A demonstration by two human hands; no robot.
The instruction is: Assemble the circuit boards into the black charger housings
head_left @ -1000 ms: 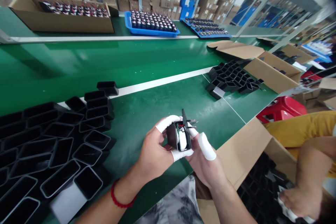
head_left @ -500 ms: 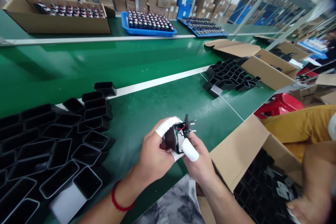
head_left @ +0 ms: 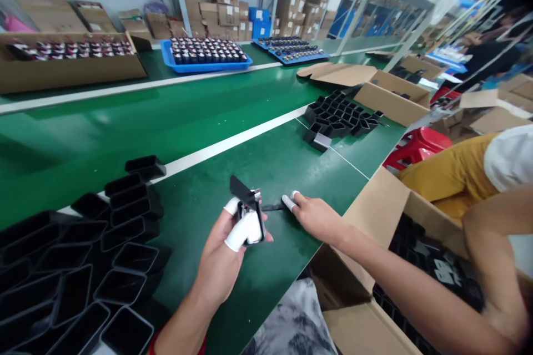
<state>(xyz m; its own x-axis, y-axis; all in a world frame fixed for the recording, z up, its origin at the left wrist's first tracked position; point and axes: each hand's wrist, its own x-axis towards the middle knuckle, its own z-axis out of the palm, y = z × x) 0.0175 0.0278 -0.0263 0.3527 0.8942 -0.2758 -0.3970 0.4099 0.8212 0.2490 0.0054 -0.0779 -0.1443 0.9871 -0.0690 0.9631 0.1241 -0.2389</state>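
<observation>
My left hand [head_left: 222, 247], with white finger covers, is closed round a black plastic adapter case [head_left: 260, 227]. White material shows inside the case's open end. A black end cap [head_left: 244, 191] with metal pins sits tilted across that opening. My right hand [head_left: 310, 213] is low over the green table, to the right of the case. Its covered thumb and forefinger are closed at the end of a thin dark strip [head_left: 272, 207], whose exact kind I cannot make out. The strip's other end reaches toward the case.
Many empty black cases [head_left: 125, 287] stand at the left, and more [head_left: 339, 113] stand farther back. An open carton [head_left: 375, 205] of black parts is at the right, beside another person's arm [head_left: 495, 255]. Blue trays [head_left: 208, 65] hold parts behind the table.
My right hand has left the adapter case and moved right, to the dark strip. My left hand alone now holds the case, and the end cap leans differently. The view has shifted.
</observation>
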